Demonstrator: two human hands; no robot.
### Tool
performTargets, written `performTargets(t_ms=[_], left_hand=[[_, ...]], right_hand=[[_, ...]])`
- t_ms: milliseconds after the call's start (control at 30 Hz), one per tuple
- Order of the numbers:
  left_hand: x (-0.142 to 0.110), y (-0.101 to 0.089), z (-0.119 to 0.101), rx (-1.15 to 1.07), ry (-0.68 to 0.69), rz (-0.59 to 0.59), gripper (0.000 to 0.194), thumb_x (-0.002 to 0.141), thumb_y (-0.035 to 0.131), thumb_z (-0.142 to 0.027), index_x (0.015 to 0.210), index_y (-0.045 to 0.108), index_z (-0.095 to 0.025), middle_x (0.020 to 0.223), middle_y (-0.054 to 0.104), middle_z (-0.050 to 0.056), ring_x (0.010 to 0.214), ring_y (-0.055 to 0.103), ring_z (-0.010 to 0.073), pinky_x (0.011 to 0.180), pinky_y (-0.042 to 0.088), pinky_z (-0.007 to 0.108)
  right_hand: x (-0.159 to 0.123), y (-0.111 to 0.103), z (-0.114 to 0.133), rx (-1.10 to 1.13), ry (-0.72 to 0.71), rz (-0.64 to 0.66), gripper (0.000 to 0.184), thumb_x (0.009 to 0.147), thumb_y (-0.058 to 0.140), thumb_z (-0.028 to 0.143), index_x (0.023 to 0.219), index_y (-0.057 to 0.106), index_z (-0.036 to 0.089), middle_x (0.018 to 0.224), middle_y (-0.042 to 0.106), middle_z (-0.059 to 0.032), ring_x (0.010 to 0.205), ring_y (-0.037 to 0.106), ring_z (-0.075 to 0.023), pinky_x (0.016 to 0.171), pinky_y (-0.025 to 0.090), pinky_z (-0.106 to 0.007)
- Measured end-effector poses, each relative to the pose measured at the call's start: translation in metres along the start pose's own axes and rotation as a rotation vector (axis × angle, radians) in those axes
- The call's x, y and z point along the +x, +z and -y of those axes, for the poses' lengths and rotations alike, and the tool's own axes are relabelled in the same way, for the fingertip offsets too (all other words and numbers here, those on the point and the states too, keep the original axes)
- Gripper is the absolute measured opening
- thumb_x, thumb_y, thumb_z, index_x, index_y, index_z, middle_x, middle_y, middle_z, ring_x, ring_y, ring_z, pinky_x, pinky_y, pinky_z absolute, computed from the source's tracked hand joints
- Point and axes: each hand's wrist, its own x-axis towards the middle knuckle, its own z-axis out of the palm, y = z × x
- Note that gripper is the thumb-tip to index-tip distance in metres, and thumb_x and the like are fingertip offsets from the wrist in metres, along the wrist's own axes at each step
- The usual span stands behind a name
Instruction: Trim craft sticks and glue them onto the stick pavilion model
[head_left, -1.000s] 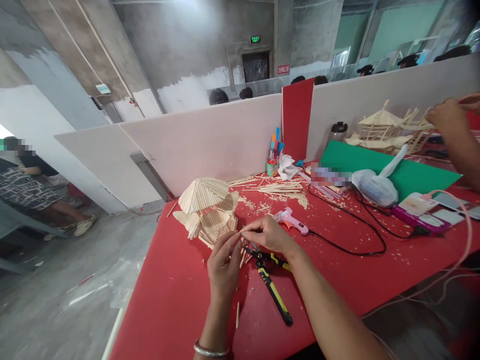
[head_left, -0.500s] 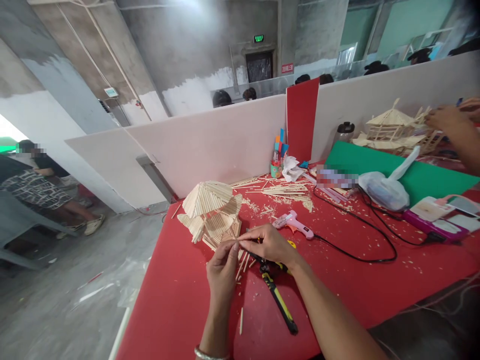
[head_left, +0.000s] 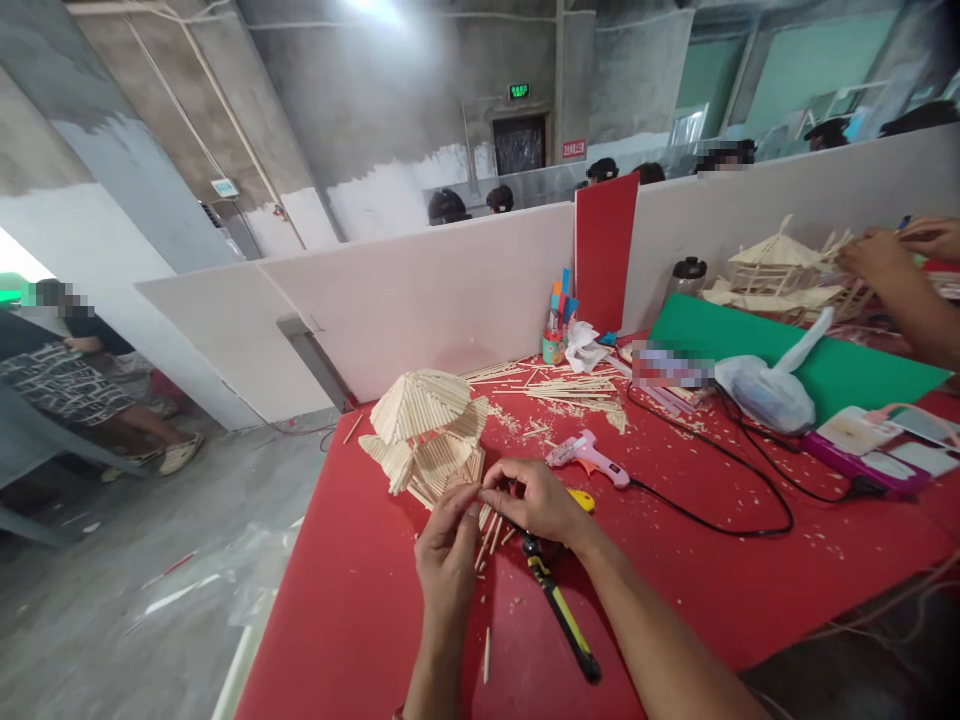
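My left hand [head_left: 447, 540] and my right hand [head_left: 531, 502] meet fingertip to fingertip above the table, both pinched. Whatever small piece is between the fingers is too hidden to name. Just behind them stands a small pavilion model [head_left: 424, 420] of pale wooden sticks, with a tiered, sloping roof. Short loose sticks [head_left: 491, 530] lie under and beside my fingers. Partly covered by my right hand are black-and-yellow pliers [head_left: 562, 615], one handle pointing toward me. A pink glue gun [head_left: 589, 458] lies on its side to the right of my right hand.
The red tabletop [head_left: 360, 620] carries a stick pile [head_left: 577, 385], wood crumbs and a cup of pens [head_left: 553, 345]. A black cord [head_left: 720, 520] loops rightward toward a purple power strip [head_left: 862, 470]. At far right, another person's hands [head_left: 885, 255] work at a stick model [head_left: 780, 265].
The view has shifted slightly, so the table sits a little lower in the picture. Both hands keep their fingertips together, with only small finger movement.
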Motion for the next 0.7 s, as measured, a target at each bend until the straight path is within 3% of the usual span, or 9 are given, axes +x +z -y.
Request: performTargets(t_ms=[200,533,700], left_hand=[[-0.0015,0.0015,-0.003,-0.022,0.007,0.056,0.018,0.082,0.068,-0.031,0.092,0.079,-0.02,0.097,0.072,0.009,0.09,0.066,0.0234,0.076,0.055,0.033],[-0.0006,0.0,-0.002,0.006,0.057,0.067,0.016,0.083,0.065,-0.025,0.091,0.079,-0.022,0.099,0.072,0.008,0.094,0.066,0.0242,0.081,0.054,0.035],[-0.002,-0.0013,-0.0017,-0.022,0.026,0.052,0.016,0.082,0.067,-0.027,0.091,0.079,-0.022,0.099,0.073,0.008,0.096,0.066,0.0252,0.084,0.054,0.037]], right_hand=[[0.0016,0.0028,-0.0042,0.104,-0.132,-0.165,0.022,0.083,0.074,0.034,0.08,0.057,0.021,0.091,0.056,-0.0018,0.083,0.057,-0.0142,0.062,0.048,-0.02],[-0.001,0.0056,0.0046,-0.087,-0.369,-0.162,0.012,0.091,0.058,0.011,0.084,0.057,0.022,0.087,0.055,-0.0016,0.082,0.056,-0.014,0.072,0.048,-0.025],[-0.0017,0.0102,0.0009,-0.105,-0.387,-0.175,0.012,0.092,0.056,0.011,0.09,0.058,0.023,0.09,0.054,-0.002,0.082,0.058,-0.0141,0.07,0.049,-0.025]])
